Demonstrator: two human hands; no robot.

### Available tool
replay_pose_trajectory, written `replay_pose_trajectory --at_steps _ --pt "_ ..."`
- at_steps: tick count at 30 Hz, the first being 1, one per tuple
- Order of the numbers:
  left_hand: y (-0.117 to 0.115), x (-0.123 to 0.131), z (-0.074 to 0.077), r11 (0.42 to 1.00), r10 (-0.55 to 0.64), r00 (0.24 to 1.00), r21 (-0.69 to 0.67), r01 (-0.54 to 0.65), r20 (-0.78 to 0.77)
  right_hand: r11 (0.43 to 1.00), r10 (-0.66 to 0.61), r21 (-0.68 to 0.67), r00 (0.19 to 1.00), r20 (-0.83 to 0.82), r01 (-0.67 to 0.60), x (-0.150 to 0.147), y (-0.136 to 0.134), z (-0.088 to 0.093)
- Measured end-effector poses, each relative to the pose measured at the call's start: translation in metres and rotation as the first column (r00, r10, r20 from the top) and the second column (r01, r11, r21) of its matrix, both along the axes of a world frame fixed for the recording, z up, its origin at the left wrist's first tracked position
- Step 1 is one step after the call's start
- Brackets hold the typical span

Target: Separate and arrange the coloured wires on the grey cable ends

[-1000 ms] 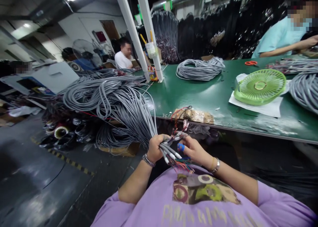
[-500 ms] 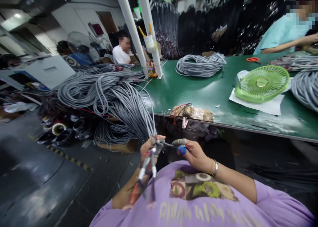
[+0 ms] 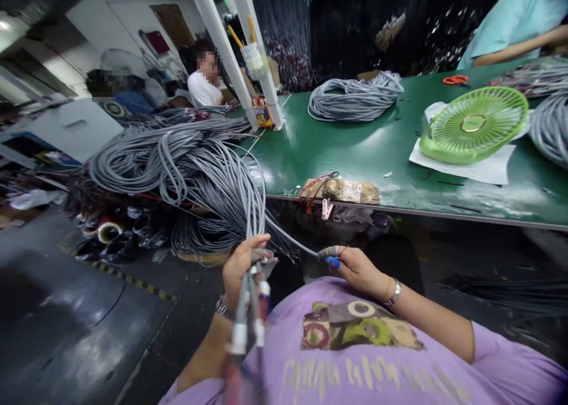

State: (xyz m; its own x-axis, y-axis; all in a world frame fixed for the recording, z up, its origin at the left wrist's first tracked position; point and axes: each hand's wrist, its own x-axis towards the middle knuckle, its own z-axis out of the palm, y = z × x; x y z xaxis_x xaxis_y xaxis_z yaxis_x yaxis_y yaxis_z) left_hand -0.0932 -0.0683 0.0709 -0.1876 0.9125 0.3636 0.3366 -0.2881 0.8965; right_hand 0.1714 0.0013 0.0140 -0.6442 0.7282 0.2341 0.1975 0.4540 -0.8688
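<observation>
My left hand is closed around several grey cables, whose ends with white bands and dark red wires hang down in front of my shirt, blurred. From the grip the cables run up to a large heap of grey cable coils on the table's left part. Pinched in my right hand is the end of a single grey cable, stretching from the heap toward me. Thin dark red wires stick out past those fingers. Finger covers, one of them blue, sit on the right hand's fingertips.
On the green table lie a grey cable coil, a green fan on white paper and orange scissors. A taped block with a pink clip sits at the near edge. White posts rise behind. Co-workers sit beyond.
My hands have moved apart: the left to the left, the right slightly right with its cable end. More of that single cable now shows between them. The view has tilted down a little.
</observation>
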Motion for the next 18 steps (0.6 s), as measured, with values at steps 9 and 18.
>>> replay_pose_trajectory --at_steps 9,18 --pt "0.047 0.051 0.032 0.865 -0.435 0.711 -0.039 0.5 -0.552 0.999 -0.032 -0.032 0.999 0.032 0.033 -0.014 0.017 -0.003" --pt "0.088 0.047 -0.045 0.854 -0.368 0.897 -0.292 0.43 0.244 0.984 -0.124 -0.141 0.99 -0.073 0.113 -0.021 0.026 -0.011"
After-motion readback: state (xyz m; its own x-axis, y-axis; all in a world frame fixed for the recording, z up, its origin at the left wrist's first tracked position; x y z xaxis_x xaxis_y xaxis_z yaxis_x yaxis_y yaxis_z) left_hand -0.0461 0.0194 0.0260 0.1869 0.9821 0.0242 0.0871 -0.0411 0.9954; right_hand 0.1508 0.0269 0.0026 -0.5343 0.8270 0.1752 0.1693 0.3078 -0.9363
